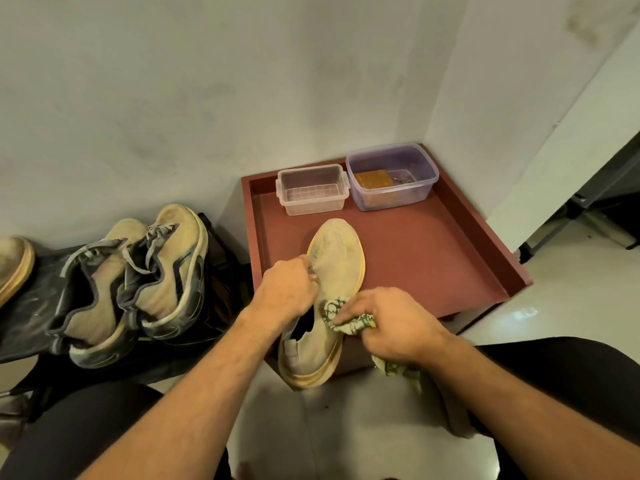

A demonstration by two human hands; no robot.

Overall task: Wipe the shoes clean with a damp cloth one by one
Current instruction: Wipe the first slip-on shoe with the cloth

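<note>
Far left of the red tray (pixel 485 244), a tan shoe toe with an orange rubber edge (pixel 14 265) pokes in at the frame edge. Next to it, still left of the tray, a pair of beige mesh sneakers (pixel 138 285) with grey laces, dark trim and scuffed white soles sits on a dark rack (pixel 31 306). The tray is a square, shallow, matte reddish-brown box with raised walls, standing in the wall corner. At its far side stand two clear plastic tubs: a small rectangular one with clip tabs (pixel 311 189) and, to the right, a rounded purple-tinted one (pixel 393 174) holding something orange-brown. The cream knit shoe (pixel 337 268) with a thick yellow foam sole lies toe-forward across the tray's near edge, heel overhanging. The left hand (pixel 285 289) grips its left side, fingers curled into the upper. The right hand (pixel 393 323) clutches a crumpled green-and-cream patterned cloth (pixel 349 322), pressing it on the shoe by the collar.
</note>
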